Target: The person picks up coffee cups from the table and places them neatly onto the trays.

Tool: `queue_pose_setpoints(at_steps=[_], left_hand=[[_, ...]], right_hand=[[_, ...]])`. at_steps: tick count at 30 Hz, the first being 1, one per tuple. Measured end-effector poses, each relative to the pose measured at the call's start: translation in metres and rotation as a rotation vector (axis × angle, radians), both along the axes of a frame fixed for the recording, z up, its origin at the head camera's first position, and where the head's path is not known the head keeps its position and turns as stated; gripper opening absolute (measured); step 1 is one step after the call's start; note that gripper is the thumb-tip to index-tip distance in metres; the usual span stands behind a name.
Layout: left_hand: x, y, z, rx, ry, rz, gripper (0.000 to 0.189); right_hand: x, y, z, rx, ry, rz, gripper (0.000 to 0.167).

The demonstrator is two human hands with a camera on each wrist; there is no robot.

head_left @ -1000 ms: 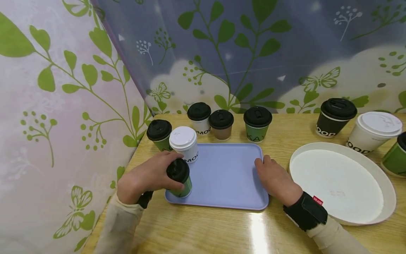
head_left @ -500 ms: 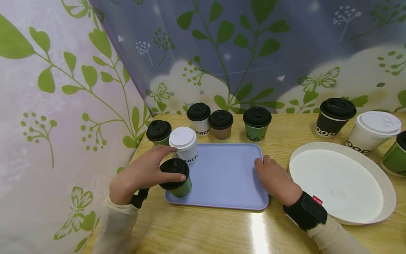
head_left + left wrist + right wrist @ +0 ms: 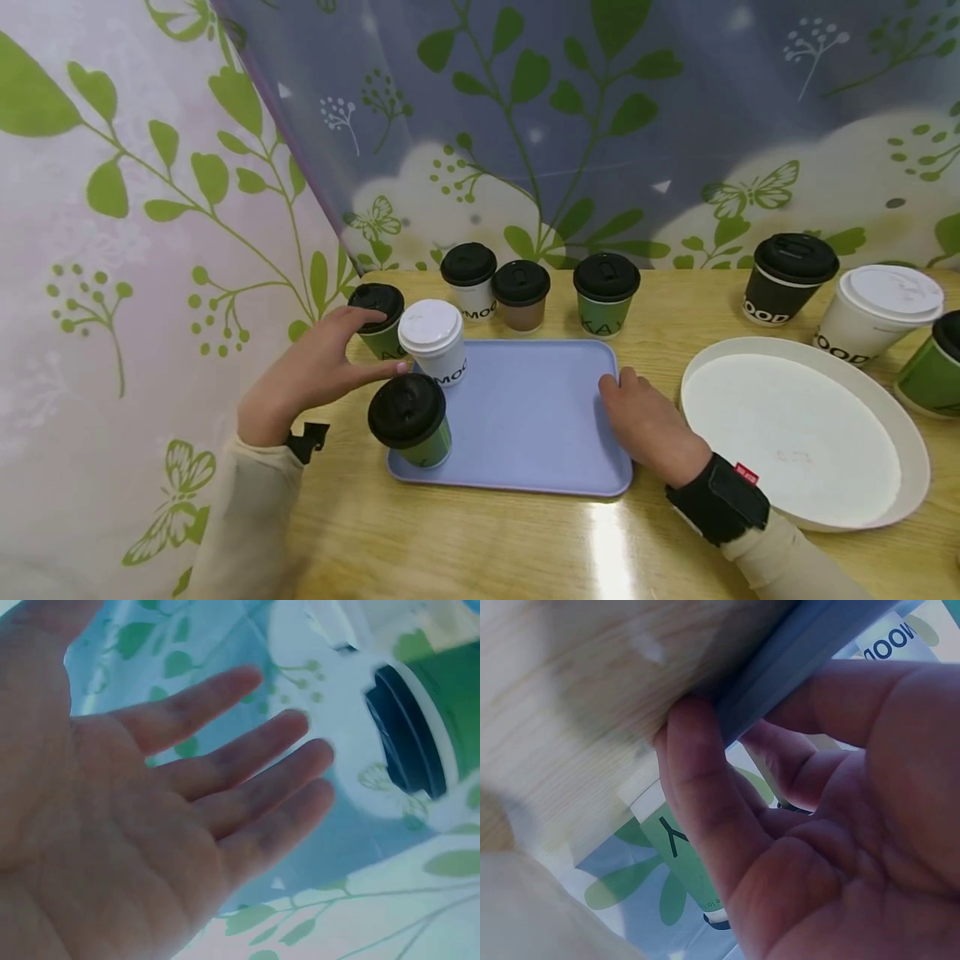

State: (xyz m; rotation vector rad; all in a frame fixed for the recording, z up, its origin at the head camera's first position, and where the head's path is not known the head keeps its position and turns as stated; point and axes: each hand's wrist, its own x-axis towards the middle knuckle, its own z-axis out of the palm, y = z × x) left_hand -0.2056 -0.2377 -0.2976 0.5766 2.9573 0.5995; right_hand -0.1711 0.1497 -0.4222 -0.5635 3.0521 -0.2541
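Just beyond the far left corner of the blue tray [image 3: 525, 417] stands the rear green cup [image 3: 387, 338], upright on the tabletop [image 3: 465, 542]. And it's my left hand [image 3: 303, 371] that's nearer, by a long way! Thumb and fingers are spread, the index stretched across the cup's top as seen from my head; whether they touch, I can't tell. From that palm the cup lies forward and a touch to the right, its long axis straight up, so I'd judge a side-on wrap suits it. Tight quarters, though: my thumb sits beside the white-lidded cup [image 3: 441, 350], with the front green cup [image 3: 412, 417] just nearer me, both on the tray's left end. Over at the opposite end, my right hand [image 3: 652, 427] pinches the tray's rim, well apart from that rear cup. The tray's longer side looks to run left to right. Farther right sits a round white tray [image 3: 795, 442].
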Motion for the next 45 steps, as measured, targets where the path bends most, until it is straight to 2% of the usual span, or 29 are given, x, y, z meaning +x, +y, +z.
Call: queue_pose_setpoints(at_steps=[9,14,21,25,34,39,45], left_hand=[[-0.035,-0.020,0.009,-0.018,-0.001,0.054,0.100],[-0.055,-0.026,0.011,-0.017,-0.031,0.076,0.102],[-0.084,-0.018,0.008,-0.076,-0.074,0.085,0.099],[-0.097,-0.011,0.005,-0.113,-0.102,0.098,0.103],[-0.116,-0.010,-0.001,-0.149,-0.193,0.154,0.105],[-0.121,-0.011,-0.006,-0.146,-0.214,0.147,0.100],[-0.126,-0.009,-0.017,-0.180,-0.227,0.124,0.100]], right_hand=[[0.000,0.000,0.001,-0.005,0.001,-0.002,0.011],[0.000,0.000,0.001,-0.007,-0.001,-0.003,0.013],[-0.001,0.002,0.001,-0.003,0.002,-0.003,0.013],[-0.001,0.002,0.001,-0.003,-0.001,-0.001,0.012],[-0.001,-0.001,0.003,0.004,-0.035,-0.006,0.015],[0.000,-0.002,0.002,0.006,-0.023,-0.006,0.014],[0.001,-0.001,0.002,0.001,-0.001,-0.003,0.012]])
